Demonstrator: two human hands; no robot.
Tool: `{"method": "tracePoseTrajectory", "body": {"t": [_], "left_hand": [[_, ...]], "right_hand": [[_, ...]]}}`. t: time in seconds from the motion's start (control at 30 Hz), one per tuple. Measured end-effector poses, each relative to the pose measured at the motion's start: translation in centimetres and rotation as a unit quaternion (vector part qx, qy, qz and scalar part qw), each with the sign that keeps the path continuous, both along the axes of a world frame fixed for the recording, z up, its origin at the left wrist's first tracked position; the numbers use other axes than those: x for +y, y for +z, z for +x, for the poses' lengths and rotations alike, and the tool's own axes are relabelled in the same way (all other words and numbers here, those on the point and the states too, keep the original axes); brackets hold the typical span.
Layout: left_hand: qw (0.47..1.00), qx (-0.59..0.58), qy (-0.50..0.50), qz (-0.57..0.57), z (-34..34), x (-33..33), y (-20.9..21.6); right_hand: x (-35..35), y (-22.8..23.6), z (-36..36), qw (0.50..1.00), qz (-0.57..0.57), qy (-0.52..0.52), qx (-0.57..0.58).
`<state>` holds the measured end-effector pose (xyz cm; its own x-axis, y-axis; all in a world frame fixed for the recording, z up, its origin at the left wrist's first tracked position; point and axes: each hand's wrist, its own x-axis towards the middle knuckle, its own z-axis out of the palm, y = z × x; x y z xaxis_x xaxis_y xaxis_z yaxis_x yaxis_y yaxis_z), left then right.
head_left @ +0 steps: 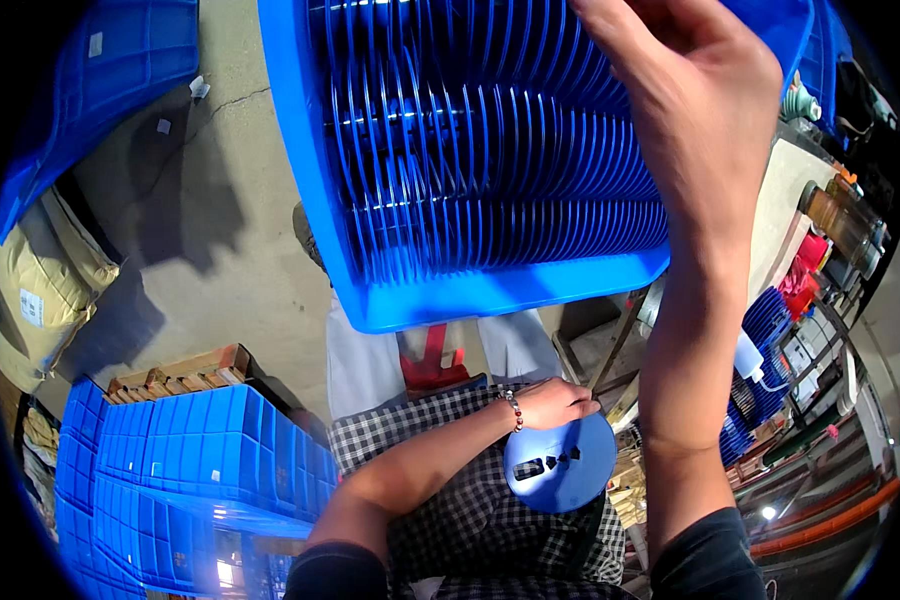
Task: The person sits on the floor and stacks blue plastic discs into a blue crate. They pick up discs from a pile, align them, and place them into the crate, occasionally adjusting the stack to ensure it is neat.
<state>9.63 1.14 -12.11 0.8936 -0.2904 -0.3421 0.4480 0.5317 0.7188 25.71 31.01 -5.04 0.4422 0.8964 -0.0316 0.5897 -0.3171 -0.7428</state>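
My left hand (555, 404), with a beaded bracelet at its wrist, is closed on the upper edge of a flat round blue disc (582, 478). The disc has small dark cut-outs near its middle and is held in front of a checked apron (450, 520). A large blue crate (450, 292) stands ahead of me, filled with rows of thin blue discs (580, 225) on edge. My right hand (705, 110) reaches over the crate's right part, above the discs. Its fingertips run past the top of the picture, so their grip is hidden.
Blue crates (180, 450) are stacked at lower left, beside a wooden pallet (185, 375). A pale sack (45, 290) and another blue crate (120, 60) lie at left. Rightward are a white bottle (748, 355), more blue discs (767, 325), red cloth (802, 280) and metal framing.
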Motion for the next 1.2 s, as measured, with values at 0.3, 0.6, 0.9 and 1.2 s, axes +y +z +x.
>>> {"method": "tracePoseTrajectory", "body": {"t": [0.3,0.6,0.9,1.2], "left_hand": [[0.999,-0.003,0.048,0.017,-0.7,-1.5,-1.7],[0.932,-0.11,-0.067,-0.338,-3.6,5.9,-2.7],[0.936,0.014,0.006,-0.351,-1.3,7.9,-3.2],[0.967,-0.015,0.005,-0.255,-0.8,9.9,-2.9]], "right_hand": [[-11.9,-1.3,-1.1,0.943,-0.145,-0.207,0.218],[-34.5,-4.0,-3.2,0.768,-0.528,0.16,0.327],[-34.9,-11.8,-11.8,0.812,-0.505,-0.015,0.291],[-25.1,-21.5,-10.5,0.876,-0.41,-0.11,0.227]]}}
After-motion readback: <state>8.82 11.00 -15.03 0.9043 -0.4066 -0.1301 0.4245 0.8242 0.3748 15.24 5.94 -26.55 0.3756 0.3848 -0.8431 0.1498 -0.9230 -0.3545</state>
